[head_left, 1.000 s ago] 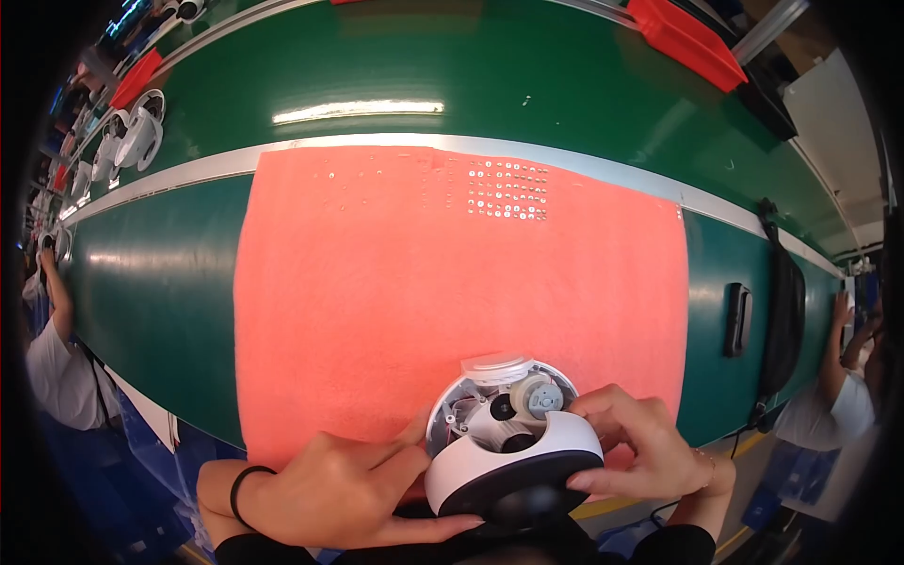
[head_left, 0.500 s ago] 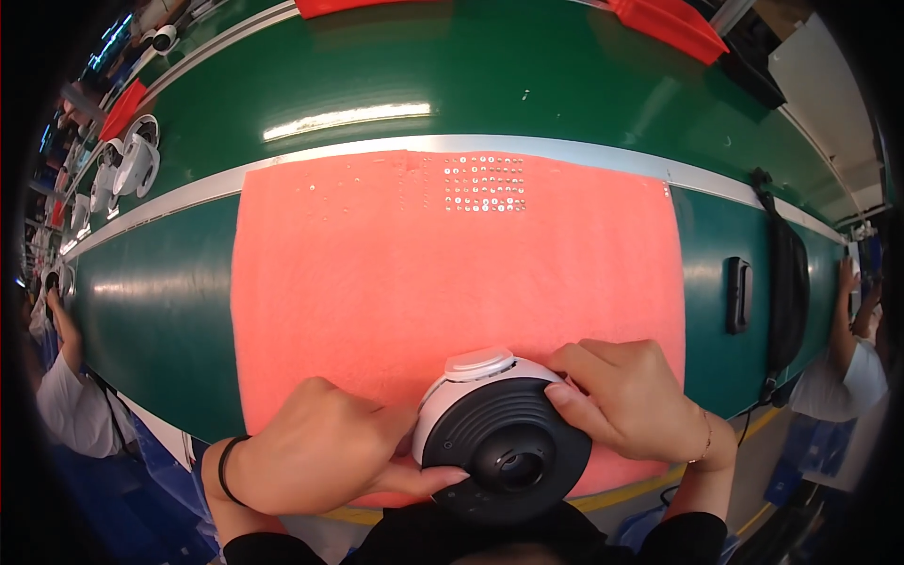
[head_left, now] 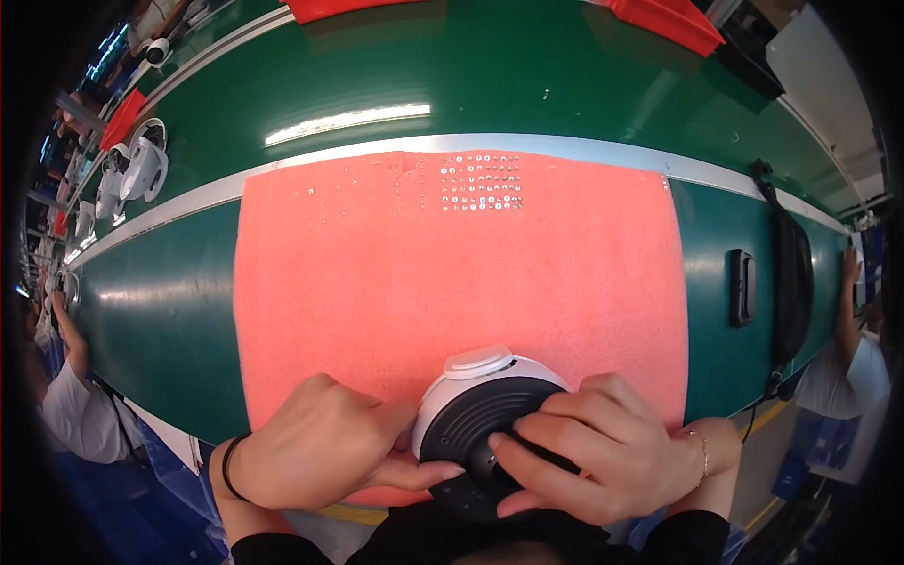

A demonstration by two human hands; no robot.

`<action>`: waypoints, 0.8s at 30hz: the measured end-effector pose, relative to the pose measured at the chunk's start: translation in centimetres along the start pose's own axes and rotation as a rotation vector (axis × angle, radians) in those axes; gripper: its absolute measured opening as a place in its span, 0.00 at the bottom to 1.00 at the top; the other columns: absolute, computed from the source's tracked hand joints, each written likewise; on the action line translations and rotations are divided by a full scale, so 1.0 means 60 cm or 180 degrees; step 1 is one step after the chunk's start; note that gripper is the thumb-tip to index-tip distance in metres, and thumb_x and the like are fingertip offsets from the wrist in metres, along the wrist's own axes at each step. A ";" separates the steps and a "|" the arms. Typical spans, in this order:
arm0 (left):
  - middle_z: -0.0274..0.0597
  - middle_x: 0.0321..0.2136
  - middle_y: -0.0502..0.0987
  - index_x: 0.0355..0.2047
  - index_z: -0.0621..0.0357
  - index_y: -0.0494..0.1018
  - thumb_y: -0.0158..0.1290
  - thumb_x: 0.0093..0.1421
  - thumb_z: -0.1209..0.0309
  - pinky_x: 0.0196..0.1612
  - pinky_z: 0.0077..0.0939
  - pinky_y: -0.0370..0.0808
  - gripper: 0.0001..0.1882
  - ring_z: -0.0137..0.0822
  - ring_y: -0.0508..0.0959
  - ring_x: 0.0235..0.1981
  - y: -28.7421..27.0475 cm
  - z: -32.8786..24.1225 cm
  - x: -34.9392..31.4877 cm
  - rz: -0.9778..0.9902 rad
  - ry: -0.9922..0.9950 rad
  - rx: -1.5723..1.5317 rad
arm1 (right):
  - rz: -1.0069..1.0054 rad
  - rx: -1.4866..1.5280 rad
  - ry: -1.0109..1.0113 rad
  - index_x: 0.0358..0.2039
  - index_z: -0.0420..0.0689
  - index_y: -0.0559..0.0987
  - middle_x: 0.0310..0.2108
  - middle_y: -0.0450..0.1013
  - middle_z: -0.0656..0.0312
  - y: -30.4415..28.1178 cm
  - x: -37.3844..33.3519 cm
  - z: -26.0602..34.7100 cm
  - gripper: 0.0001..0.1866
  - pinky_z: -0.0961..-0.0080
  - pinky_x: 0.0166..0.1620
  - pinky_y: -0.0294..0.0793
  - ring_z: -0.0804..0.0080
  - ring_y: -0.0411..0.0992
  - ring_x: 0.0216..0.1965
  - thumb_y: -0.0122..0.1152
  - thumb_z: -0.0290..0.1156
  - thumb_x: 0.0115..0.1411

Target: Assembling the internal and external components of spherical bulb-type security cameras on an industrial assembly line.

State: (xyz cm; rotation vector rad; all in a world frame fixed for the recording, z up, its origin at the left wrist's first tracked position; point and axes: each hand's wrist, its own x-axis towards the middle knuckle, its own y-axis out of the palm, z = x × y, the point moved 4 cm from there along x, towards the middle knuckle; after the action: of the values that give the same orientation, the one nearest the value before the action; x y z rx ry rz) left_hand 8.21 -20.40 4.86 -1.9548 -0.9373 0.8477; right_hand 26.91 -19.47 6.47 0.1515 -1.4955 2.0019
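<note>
Near the front edge of a pink foam mat is a white camera housing with a black ribbed face, tilted toward me. A pale translucent piece sits on its far side. My left hand grips the housing's left side, the thumb lying along the lower edge of the black face. Across the middle of that face rests my right hand, its fingers bent and closed about the round centre, which they mostly hide. Rows of small metal screws stand at the mat's far edge, with looser ones to their left.
A green conveyor runs behind a metal rail. White camera parts stand at far left, red trays along the back. To the right lie a small black case and a black strapped pouch. Other people work at both sides.
My right hand has left the housing's right rim and moved left and down over the black face, covering its centre. My left hand keeps its grip.
</note>
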 end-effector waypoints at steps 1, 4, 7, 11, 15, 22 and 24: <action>0.35 0.08 0.70 0.12 0.55 0.68 0.64 0.40 0.51 0.17 0.25 0.69 0.23 0.38 0.73 0.11 -0.001 -0.001 -0.001 0.0000 -0.0009 0.0009 | 0.0098 0.0010 -0.0188 0.31 0.44 0.79 0.33 0.73 0.61 0.004 0.005 0.006 0.18 0.77 0.29 0.66 0.69 0.69 0.32 0.67 0.41 0.42; 0.35 0.08 0.70 0.12 0.55 0.68 0.63 0.40 0.51 0.17 0.25 0.69 0.22 0.38 0.73 0.11 -0.002 -0.001 -0.003 0.0039 -0.0027 0.0005 | 0.0490 0.0651 -0.0139 0.31 0.43 0.79 0.43 0.72 0.55 0.000 0.012 0.008 0.11 0.72 0.37 0.68 0.63 0.70 0.41 0.64 0.33 0.47; 0.34 0.08 0.70 0.12 0.55 0.68 0.63 0.40 0.51 0.16 0.24 0.69 0.22 0.37 0.73 0.11 0.003 0.004 -0.005 -0.0005 -0.0005 0.0084 | 0.0680 0.1085 -0.0329 0.32 0.42 0.78 0.50 0.68 0.50 0.010 0.007 0.010 0.11 0.68 0.45 0.68 0.60 0.67 0.50 0.64 0.33 0.48; 0.41 0.06 0.68 0.12 0.59 0.68 0.55 0.49 0.45 0.14 0.30 0.66 0.28 0.42 0.70 0.08 -0.002 0.001 -0.008 -0.0036 0.0107 -0.0122 | 0.0900 0.1148 -0.0102 0.30 0.42 0.77 0.47 0.69 0.47 0.002 0.010 0.017 0.13 0.66 0.46 0.68 0.59 0.69 0.48 0.66 0.35 0.47; 0.34 0.08 0.69 0.12 0.54 0.68 0.63 0.42 0.50 0.17 0.24 0.69 0.23 0.37 0.73 0.11 -0.005 -0.001 -0.007 0.0055 -0.0009 0.0098 | 0.0012 0.0883 -0.0164 0.27 0.40 0.76 0.48 0.68 0.47 0.020 -0.015 0.009 0.06 0.63 0.48 0.68 0.57 0.67 0.52 0.62 0.28 0.48; 0.35 0.07 0.68 0.12 0.54 0.68 0.62 0.42 0.49 0.16 0.25 0.68 0.23 0.38 0.72 0.11 -0.004 -0.003 -0.007 0.0002 -0.0011 0.0195 | 0.0575 0.1799 -0.0290 0.22 0.38 0.73 0.49 0.66 0.45 0.025 -0.011 0.010 0.07 0.59 0.51 0.66 0.57 0.63 0.54 0.62 0.27 0.47; 0.35 0.07 0.68 0.12 0.55 0.68 0.62 0.42 0.49 0.16 0.25 0.68 0.24 0.38 0.72 0.11 -0.005 -0.006 -0.006 0.0078 0.0015 0.0178 | -0.0061 0.0825 -0.0134 0.20 0.39 0.73 0.50 0.66 0.48 0.022 -0.022 0.010 0.06 0.61 0.50 0.66 0.60 0.64 0.54 0.62 0.25 0.46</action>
State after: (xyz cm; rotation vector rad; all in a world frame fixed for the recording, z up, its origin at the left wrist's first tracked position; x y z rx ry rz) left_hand 8.21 -20.71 5.39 -1.9233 -0.8794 0.8738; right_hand 27.09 -20.78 5.01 0.3156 -1.2490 2.1828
